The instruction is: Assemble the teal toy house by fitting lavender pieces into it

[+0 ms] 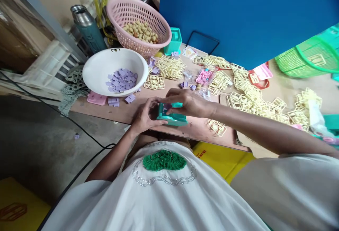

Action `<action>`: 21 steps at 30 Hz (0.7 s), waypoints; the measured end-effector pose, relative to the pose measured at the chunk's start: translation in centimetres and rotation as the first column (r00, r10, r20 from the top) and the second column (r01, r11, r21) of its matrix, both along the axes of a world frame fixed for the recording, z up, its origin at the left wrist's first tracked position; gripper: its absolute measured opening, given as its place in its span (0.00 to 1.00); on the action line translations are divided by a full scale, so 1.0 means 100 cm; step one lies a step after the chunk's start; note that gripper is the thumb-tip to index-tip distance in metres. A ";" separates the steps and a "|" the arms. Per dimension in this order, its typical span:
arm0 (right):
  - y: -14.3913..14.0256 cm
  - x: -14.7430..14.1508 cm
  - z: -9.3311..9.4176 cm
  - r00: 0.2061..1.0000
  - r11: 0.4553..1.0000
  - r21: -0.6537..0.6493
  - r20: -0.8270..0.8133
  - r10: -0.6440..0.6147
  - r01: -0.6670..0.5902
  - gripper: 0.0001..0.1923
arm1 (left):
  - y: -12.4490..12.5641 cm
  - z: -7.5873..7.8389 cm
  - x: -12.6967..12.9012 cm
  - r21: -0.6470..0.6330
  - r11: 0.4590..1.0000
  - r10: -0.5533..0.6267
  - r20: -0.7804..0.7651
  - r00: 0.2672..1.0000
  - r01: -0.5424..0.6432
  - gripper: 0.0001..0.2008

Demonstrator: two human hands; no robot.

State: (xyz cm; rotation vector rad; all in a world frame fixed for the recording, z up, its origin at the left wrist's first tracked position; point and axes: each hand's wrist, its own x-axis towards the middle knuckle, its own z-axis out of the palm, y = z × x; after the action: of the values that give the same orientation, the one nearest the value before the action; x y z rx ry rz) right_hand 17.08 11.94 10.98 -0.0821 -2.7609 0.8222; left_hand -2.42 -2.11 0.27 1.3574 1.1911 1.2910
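Observation:
A teal plastic toy housing [173,119] rests near the table's front edge, in front of my body. My left hand [145,117] grips its left side, with the thumb along the lower front edge. Over its top reaches my right hand [186,103], thumb and fingers closed about a small purple plastic piece [166,107] at the housing's upper left. My fingers partly cover that piece, so how far it sits inside is hidden. Left of my hands lie loose purple pieces [129,99] beside a white bowl [91,69] holding many more purple parts.
Behind the bowl stand a pink basket [164,37] of beige pieces and a green flask [92,35]. Cream part frames [249,100] spread across the right of the table [127,112]. A blue panel [238,12] fills the far side; a green basket [291,61] stands right.

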 end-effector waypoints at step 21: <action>-0.043 0.022 -0.040 0.866 0.874 -0.308 -0.220 -0.449 0.375 0.26 | 0.001 -0.007 -0.001 -0.035 0.998 -0.054 0.044 0.998 0.056 0.47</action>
State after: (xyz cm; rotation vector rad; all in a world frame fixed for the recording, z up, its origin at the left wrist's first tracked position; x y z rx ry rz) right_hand 19.26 7.66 6.99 -0.5462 -2.2326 0.9712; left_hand -2.54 -2.04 -0.44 1.3204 1.1350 1.2482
